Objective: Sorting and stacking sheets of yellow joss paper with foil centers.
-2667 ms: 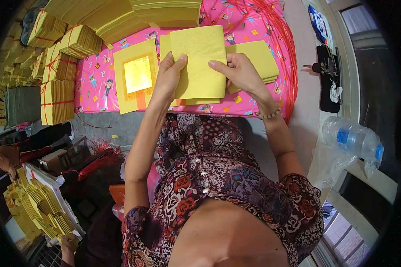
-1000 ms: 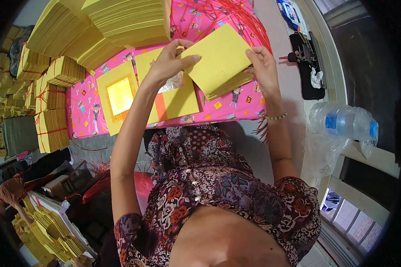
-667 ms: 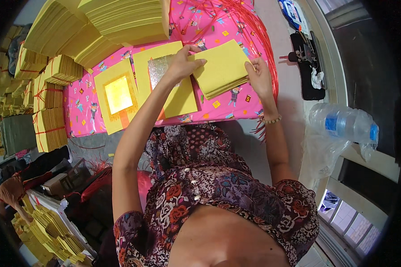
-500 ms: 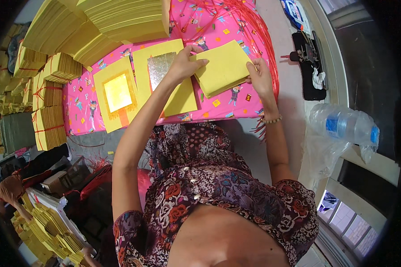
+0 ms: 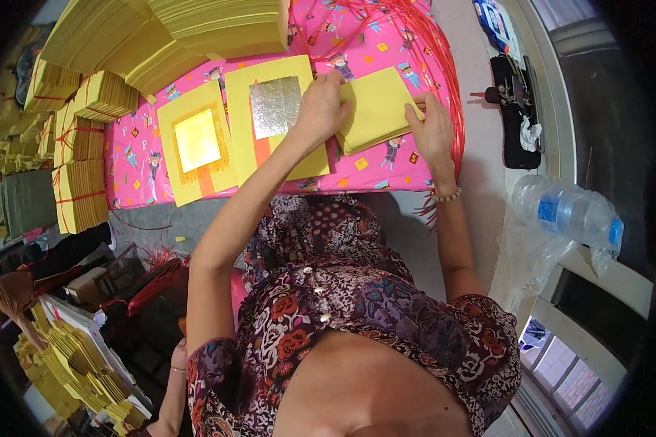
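Observation:
A small stack of folded yellow paper lies slightly tilted on the pink table cover, between my hands. My left hand is closed at its left edge, the fingertips partly hidden. At the opposite edge, my right hand grips with thumb and curled fingers. Left of the stack is a yellow sheet with a silver foil square, partly covered by my left hand and forearm. Farther left lies another yellow sheet with a gold foil square and an orange border.
Tall stacks of yellow paper stand at the table's back left, beside red-tied bundles. Red plastic strands hang over the right edge. A bagged clear bottle is at right. At lower left, another person's arm is near more yellow paper.
My left hand has slid from the folded stack's top to its left edge, and my right hand has shifted slightly. The view moved a little. Another person's arm has appeared at lower left.

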Demonstrator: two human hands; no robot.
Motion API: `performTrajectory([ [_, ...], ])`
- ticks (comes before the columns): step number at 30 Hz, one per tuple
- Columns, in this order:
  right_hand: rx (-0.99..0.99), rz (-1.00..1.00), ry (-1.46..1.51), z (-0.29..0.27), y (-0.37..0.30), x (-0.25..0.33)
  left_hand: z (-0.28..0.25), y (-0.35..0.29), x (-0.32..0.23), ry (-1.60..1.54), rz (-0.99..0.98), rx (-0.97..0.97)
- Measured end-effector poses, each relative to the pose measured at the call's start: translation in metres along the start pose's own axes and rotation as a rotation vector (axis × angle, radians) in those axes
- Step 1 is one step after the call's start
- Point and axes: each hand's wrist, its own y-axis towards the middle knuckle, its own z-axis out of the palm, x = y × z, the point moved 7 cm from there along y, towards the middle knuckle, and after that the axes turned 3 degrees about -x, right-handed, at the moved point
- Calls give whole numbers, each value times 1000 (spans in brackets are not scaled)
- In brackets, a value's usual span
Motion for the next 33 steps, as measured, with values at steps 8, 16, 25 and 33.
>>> performTrajectory([
  [8, -146, -103, 173, -23, 8, 14, -42, -20, -11, 49, 162, -213],
  [16, -141, -194, 311, -50, 16, 67, -76, -76, 25, -348, -157, -97],
  [25, 174, -565, -108, 0, -16, 122, -75, -116, 13, -83, -57, 52],
  [33, 230, -566, -318, 50, -44, 97, -85, -133, 28, -106, -101, -41],
])
